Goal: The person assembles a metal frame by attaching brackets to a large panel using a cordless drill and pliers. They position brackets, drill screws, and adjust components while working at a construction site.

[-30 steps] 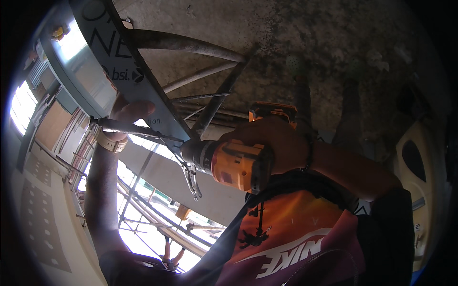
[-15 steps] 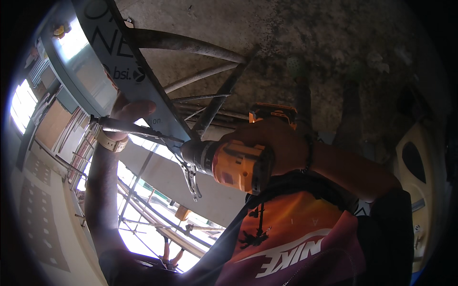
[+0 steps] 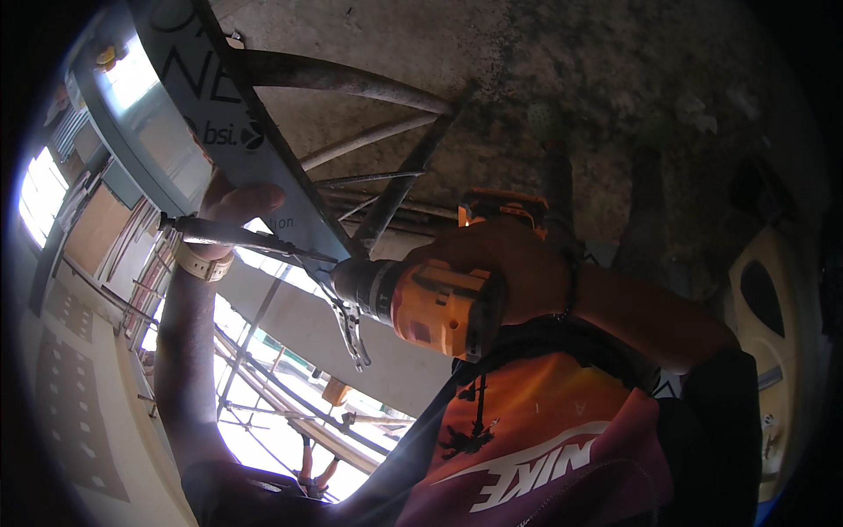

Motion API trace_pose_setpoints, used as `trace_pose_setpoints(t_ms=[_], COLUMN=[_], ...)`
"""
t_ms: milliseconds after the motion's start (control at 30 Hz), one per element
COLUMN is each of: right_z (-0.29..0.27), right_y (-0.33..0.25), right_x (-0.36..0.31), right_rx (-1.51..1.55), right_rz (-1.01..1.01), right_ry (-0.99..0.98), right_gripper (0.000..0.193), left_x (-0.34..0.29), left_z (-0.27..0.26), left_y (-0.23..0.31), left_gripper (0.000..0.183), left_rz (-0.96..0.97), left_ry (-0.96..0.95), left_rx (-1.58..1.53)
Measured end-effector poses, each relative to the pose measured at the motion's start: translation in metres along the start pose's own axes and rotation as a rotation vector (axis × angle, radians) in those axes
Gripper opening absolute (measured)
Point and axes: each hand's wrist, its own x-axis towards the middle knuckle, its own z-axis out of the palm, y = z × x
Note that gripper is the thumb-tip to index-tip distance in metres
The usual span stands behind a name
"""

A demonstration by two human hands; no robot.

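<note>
A long grey metal channel point(image 3: 263, 180) with dark print slants from the upper left toward the middle. Around its edge lies my left hand point(image 3: 239, 204), closed, with the thumb across its face. My right hand point(image 3: 500, 259) grips an orange and black cordless drill point(image 3: 443, 307). The drill's dark chuck point(image 3: 356, 279) meets the channel's lower end; the bit's tip is hidden. Beside that end is a locking clamp point(image 3: 351, 334) with silver levers. A dark bar point(image 3: 233, 235) runs from near the clamp across my left wrist, just above a pale watch.
Dark metal tubes point(image 3: 351, 81) of a stand spread below the channel over the stained concrete floor point(image 3: 597, 53). A pale moulded piece with a dark oval opening point(image 3: 760, 285) is at the right. Scaffold poles and a dotted wall panel point(image 3: 75, 395) lie at the left.
The channel and the dark bar have shifted very slightly to the left, with my left hand on the channel. The drill stays at the channel's end.
</note>
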Motion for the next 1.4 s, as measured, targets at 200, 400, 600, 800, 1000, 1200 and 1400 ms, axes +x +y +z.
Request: trace_pose_setpoints(t_ms=[200,400,600,800,1000,1200,1400], right_z=[-0.004,-0.008,-0.001,-0.018,-0.022,-0.037,-0.061], right_y=[-0.006,-0.010,-0.014,-0.024,-0.022,-0.019,-0.007], right_x=[0.001,0.004,0.015,0.033,0.035,0.029,-0.021], right_rx=[-0.041,-0.087,-0.199,-0.343,-0.396,-0.402,-0.336], right_rz=[-0.001,0.003,-0.032,-0.103,-0.127,-0.185,-0.074], right_ry=[-0.009,-0.023,0.005,-0.074,-0.161,-0.132,-0.173], right_gripper=[0.048,0.048,0.047,0.045,0.050,0.051,0.054], left_x=[0.005,0.004,0.015,0.034,0.026,0.030,0.021], left_z=[0.002,0.003,0.010,0.013,-0.002,0.023,0.024], left_y=[0.002,0.005,0.013,0.026,-0.012,0.013,0.015], left_gripper=[0.030,0.026,0.030,0.037,0.043,0.029,0.016], left_rz=[0.092,-0.056,0.062,-0.206,0.579,-0.011,-0.055], left_ry=[0.001,0.080,0.104,0.106,-0.185,0.132,0.147], left_rx=[-0.003,-0.038,-0.131,-0.326,0.391,-0.292,-0.340])
